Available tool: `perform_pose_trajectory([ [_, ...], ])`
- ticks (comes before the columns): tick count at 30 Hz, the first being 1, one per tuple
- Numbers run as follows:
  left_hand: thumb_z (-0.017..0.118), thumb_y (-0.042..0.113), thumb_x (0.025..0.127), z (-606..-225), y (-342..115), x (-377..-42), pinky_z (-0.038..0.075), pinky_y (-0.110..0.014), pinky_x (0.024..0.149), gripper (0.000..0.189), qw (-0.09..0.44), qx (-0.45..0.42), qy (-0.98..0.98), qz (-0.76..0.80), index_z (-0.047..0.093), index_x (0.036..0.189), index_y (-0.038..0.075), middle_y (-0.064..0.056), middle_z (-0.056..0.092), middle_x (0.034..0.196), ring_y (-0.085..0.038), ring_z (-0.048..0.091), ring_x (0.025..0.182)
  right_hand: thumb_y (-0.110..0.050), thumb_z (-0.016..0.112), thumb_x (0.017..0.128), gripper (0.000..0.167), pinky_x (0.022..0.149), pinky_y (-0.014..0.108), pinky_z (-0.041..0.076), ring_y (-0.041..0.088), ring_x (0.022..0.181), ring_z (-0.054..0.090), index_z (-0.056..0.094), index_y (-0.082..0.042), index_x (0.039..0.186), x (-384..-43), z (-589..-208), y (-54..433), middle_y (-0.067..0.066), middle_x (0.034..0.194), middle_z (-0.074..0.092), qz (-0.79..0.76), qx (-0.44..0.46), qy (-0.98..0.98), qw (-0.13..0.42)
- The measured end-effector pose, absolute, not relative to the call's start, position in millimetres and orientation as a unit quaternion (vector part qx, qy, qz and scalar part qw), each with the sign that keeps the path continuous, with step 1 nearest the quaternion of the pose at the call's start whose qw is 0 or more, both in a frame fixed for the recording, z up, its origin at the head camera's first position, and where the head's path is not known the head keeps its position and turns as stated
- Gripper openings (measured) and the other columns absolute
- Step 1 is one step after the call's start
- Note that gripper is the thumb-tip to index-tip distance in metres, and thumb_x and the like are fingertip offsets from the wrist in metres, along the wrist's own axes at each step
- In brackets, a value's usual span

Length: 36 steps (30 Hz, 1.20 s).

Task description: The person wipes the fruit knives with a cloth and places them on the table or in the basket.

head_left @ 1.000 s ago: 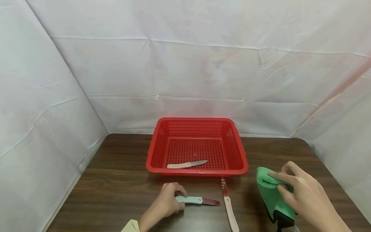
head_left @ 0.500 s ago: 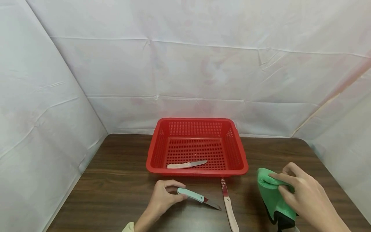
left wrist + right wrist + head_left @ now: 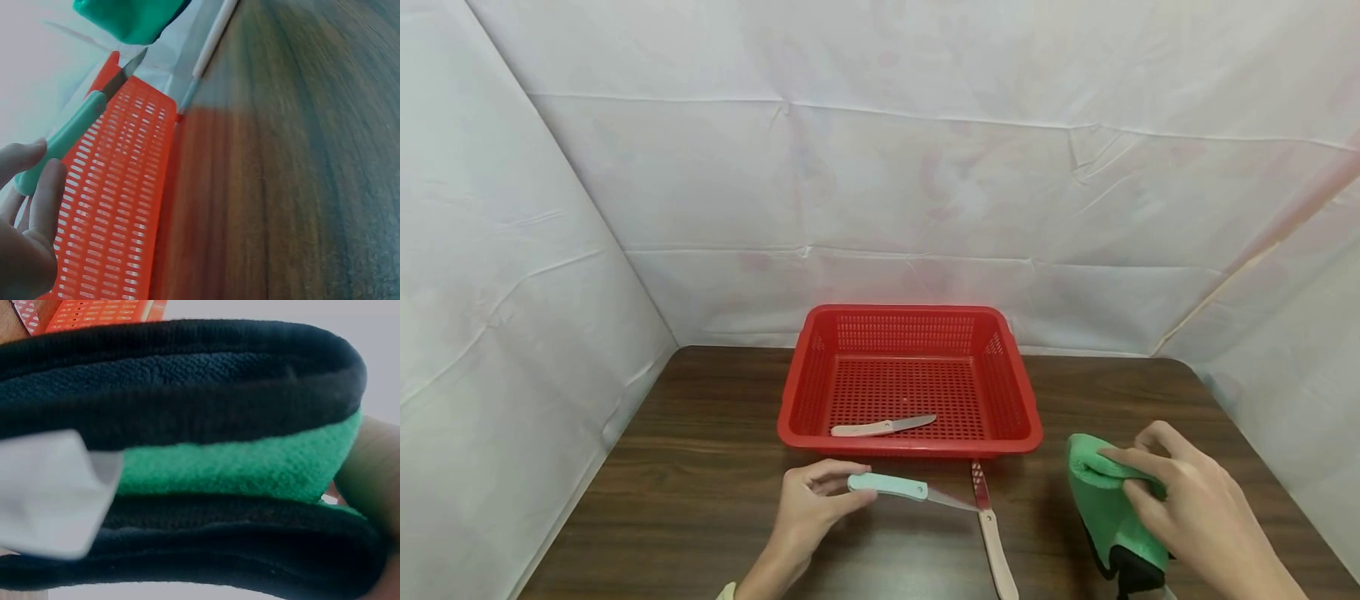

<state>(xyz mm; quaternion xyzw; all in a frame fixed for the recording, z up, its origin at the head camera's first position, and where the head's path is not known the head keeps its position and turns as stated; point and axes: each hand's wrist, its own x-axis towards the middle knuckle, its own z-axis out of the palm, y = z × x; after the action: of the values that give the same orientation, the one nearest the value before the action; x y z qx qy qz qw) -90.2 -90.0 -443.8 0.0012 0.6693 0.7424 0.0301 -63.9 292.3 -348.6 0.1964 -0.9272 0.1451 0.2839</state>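
A second ago the mint-handled knife (image 3: 887, 486) lay along the desk (image 3: 700, 483); now my left grip (image 3: 805, 504) has raised it, thumb and fingers pinching the handle's end. I judge that this frees the blade for handling, while my right grip (image 3: 1183, 492) stays pinched on the folded green cloth (image 3: 1105, 508), well off to the right. The knife hangs in the air on the near side of the red basket (image 3: 917, 447), pointing right, slightly tip-down: smooth pale handle, slim greyish blade, faintly reddish, perhaps from reflection.
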Motion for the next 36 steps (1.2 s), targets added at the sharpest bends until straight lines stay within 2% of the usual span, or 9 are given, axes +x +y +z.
perform_pose_trajectory([
  [9,0.084,-0.003,0.063,-432,-93,-85,0.057,-0.034,0.07,0.036,-0.04,0.028,0.63,0.775,0.069,0.095,-0.009,-0.027,0.067,0.1,-0.028,0.068,0.087,0.003,0.066,0.059,0.038,0.046,0.015,0.021,-0.004,0.056,0.029,0.076,-0.013,0.091,-64,-345,287,-0.013,0.086,0.043,0.154,0.185,-0.924,0.296],
  [15,0.082,-0.007,0.064,-417,-93,-80,0.055,-0.031,0.074,0.036,-0.065,0.033,0.618,0.783,0.068,0.097,-0.01,-0.024,0.068,0.098,-0.027,0.065,0.093,0.003,0.069,0.059,0.039,0.045,0.017,0.022,-0.003,0.055,0.029,0.076,-0.013,0.094,-65,-338,279,-0.011,0.086,0.045,0.152,0.184,-0.925,0.297],
  [20,0.08,-0.01,0.064,-407,-94,-77,0.055,-0.031,0.077,0.036,-0.074,0.029,0.607,0.791,0.067,0.098,-0.011,-0.024,0.067,0.098,-0.027,0.063,0.096,0.004,0.068,0.06,0.036,0.044,0.016,0.022,-0.003,0.053,0.027,0.075,-0.011,0.092,-66,-331,270,-0.01,0.087,0.046,0.168,0.19,-0.919,0.303],
  [29,0.077,-0.013,0.066,-397,-93,-74,0.055,-0.031,0.072,0.034,-0.083,0.062,0.586,0.804,0.066,0.098,-0.013,-0.023,0.066,0.1,-0.028,0.063,0.092,0.005,0.062,0.063,0.034,0.045,0.013,0.02,-0.003,0.051,0.024,0.075,-0.01,0.091,-70,-319,251,-0.009,0.087,0.045,0.178,0.223,-0.903,0.321],
  [36,0.075,-0.015,0.068,-391,-92,-70,0.056,-0.033,0.073,0.031,-0.077,0.1,0.577,0.807,0.065,0.097,-0.013,-0.029,0.062,0.101,-0.03,0.062,0.089,0.002,0.06,0.064,0.034,0.046,0.013,0.021,-0.003,0.052,0.024,0.075,-0.011,0.091,-67,-311,235,-0.008,0.088,0.046,0.177,0.235,-0.896,0.334],
])
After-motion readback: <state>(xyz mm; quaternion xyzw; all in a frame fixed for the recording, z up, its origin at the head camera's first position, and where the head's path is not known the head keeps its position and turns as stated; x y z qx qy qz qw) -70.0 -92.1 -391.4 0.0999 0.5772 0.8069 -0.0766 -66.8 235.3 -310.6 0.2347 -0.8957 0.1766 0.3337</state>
